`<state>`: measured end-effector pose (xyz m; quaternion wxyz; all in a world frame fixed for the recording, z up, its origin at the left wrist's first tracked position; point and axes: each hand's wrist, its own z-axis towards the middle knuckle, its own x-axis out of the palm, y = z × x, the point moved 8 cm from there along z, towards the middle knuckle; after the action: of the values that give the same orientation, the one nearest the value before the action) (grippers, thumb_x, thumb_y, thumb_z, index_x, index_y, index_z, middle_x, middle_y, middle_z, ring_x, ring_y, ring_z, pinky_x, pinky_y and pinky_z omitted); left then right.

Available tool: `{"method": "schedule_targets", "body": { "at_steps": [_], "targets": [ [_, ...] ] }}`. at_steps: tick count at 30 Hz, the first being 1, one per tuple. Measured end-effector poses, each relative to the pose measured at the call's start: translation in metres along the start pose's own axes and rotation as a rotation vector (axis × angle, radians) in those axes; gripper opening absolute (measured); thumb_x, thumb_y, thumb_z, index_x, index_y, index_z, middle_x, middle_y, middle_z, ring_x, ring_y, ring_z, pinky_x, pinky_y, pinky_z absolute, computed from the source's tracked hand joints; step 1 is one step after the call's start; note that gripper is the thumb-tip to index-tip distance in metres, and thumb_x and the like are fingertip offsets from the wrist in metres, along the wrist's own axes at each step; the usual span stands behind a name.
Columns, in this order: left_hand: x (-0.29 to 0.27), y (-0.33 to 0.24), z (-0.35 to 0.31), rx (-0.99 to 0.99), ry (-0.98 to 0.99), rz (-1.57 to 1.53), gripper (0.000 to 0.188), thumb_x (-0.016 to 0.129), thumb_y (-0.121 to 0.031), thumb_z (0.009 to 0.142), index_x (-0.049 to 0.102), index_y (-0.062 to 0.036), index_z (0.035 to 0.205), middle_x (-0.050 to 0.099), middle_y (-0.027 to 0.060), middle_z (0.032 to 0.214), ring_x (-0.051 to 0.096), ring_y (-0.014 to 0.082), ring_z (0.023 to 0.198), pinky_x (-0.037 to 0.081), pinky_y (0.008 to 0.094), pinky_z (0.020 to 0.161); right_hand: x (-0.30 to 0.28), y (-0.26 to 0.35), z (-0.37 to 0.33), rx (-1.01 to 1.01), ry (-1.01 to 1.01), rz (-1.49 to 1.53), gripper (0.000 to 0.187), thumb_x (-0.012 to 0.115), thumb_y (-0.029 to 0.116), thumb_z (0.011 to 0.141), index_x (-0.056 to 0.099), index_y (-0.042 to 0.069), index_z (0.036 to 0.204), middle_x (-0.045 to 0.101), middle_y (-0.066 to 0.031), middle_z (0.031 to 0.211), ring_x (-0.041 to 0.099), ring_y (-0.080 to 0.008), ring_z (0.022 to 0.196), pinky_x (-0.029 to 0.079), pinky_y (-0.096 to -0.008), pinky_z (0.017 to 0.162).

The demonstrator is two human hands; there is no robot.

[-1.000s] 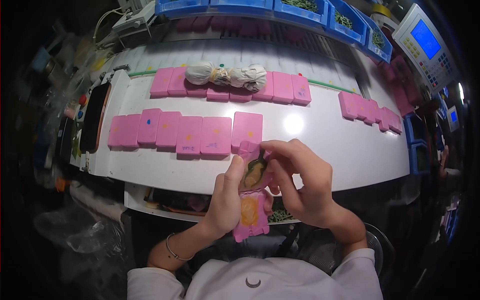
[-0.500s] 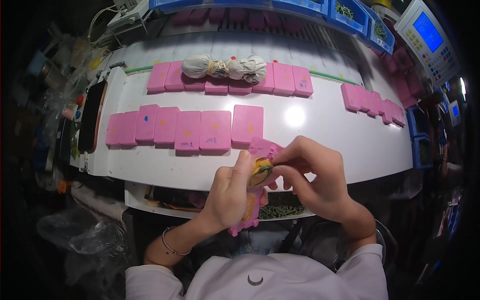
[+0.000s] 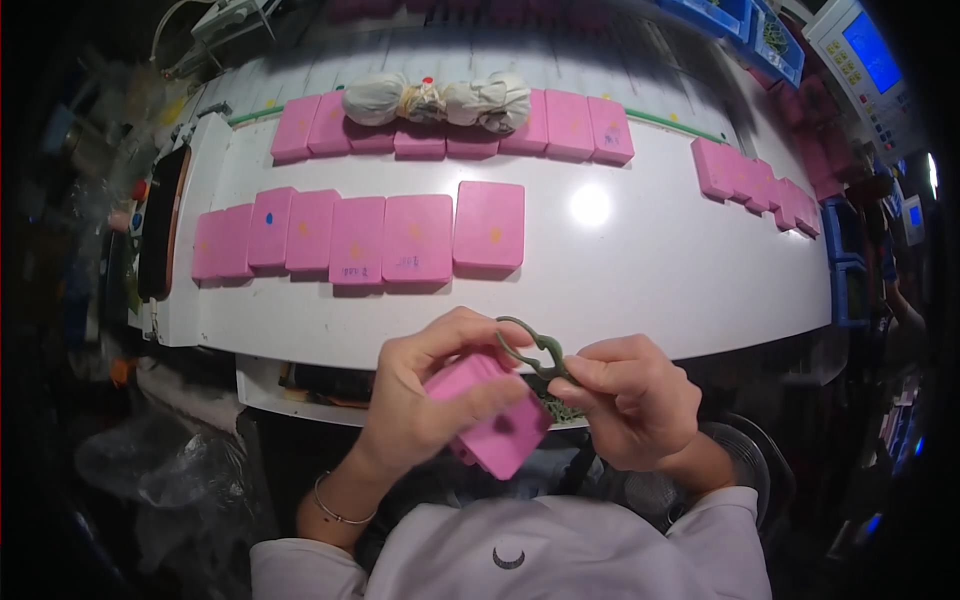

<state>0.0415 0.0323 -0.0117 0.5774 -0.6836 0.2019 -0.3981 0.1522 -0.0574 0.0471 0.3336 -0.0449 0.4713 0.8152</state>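
My left hand [image 3: 400,410] is closed around a pink rubber mould [image 3: 508,438], its thumb laid across the face. The mould's two halves look pressed together and tilted in the grip. Just right of it, my right hand [image 3: 640,405] pinches a thin, curved green wax piece [image 3: 546,350] between thumb and fingers. The wax piece has a forked, open loop pointing left, its tips close to the left fingers. It seems to be outside the mould.
Rows of pink moulds [image 3: 418,235] lie on the white table, with more at the right. Two white cloth bundles [image 3: 375,100] rest on the back row. Below the front edge, a drawer [image 3: 262,385] holds small green pieces [image 3: 567,410]. A phone [image 3: 165,225] stands at left.
The mould was spread apart with its yellowish inside showing and the green piece in it. Now it is folded together in my left hand, and my right hand holds the green piece.
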Motion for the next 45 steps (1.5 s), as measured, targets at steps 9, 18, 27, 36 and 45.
{"method": "schedule_targets", "body": {
  "at_steps": [9,18,27,36,45],
  "targets": [
    [0.009,0.001,-0.003,-0.006,-0.051,-0.003,0.014,0.064,0.0,0.079,0.062,0.0037,0.092,0.061,0.0073,0.09,0.058,0.0122,0.086,0.047,0.0258,0.077,0.007,0.006,-0.002,-0.023,0.103,-0.156,0.022,0.072,0.001,0.071,0.061,0.002,0.09,0.059,-0.0112,0.067,0.058,-0.0204,0.051,0.046,-0.0268,0.044],
    [0.008,-0.017,-0.005,0.194,-0.131,0.386,0.017,0.065,0.01,0.068,0.065,0.0007,0.082,0.058,0.0085,0.082,0.057,0.0168,0.076,0.046,0.0272,0.068,0.027,-0.055,-0.043,1.063,0.266,0.696,0.013,0.061,0.007,0.085,0.061,-0.004,0.078,0.055,-0.0018,0.059,0.045,-0.0046,0.046,0.034,-0.0201,0.039],
    [0.009,-0.024,-0.007,0.25,-0.128,0.496,0.02,0.066,0.01,0.066,0.068,-0.0004,0.083,0.056,0.0069,0.082,0.056,0.0172,0.076,0.046,0.0275,0.065,0.011,-0.037,-0.024,0.327,0.427,-0.346,0.012,0.066,0.009,0.081,0.062,-0.001,0.076,0.051,-0.0023,0.057,0.049,-0.0047,0.049,0.038,-0.0228,0.042],
    [0.009,-0.032,-0.005,0.273,-0.118,0.53,0.02,0.066,0.008,0.069,0.066,0.0012,0.088,0.058,0.0089,0.084,0.057,0.016,0.076,0.046,0.0259,0.067,0.025,-0.044,-0.019,0.795,0.178,0.595,0.014,0.06,-0.003,0.082,0.062,-0.005,0.095,0.062,-0.0085,0.077,0.058,-0.0083,0.063,0.048,-0.0194,0.054],
    [-0.1,-0.035,-0.06,0.189,-0.586,0.155,0.02,0.051,-0.015,0.091,0.057,0.0036,0.091,0.059,0.0091,0.078,0.056,0.0128,0.072,0.046,0.0242,0.066,0.114,-0.021,-0.04,0.147,0.674,-0.027,0.018,0.058,0.005,0.079,0.058,0.0,0.096,0.059,-0.0112,0.08,0.06,-0.0264,0.067,0.048,-0.0326,0.058]
  ]
}}
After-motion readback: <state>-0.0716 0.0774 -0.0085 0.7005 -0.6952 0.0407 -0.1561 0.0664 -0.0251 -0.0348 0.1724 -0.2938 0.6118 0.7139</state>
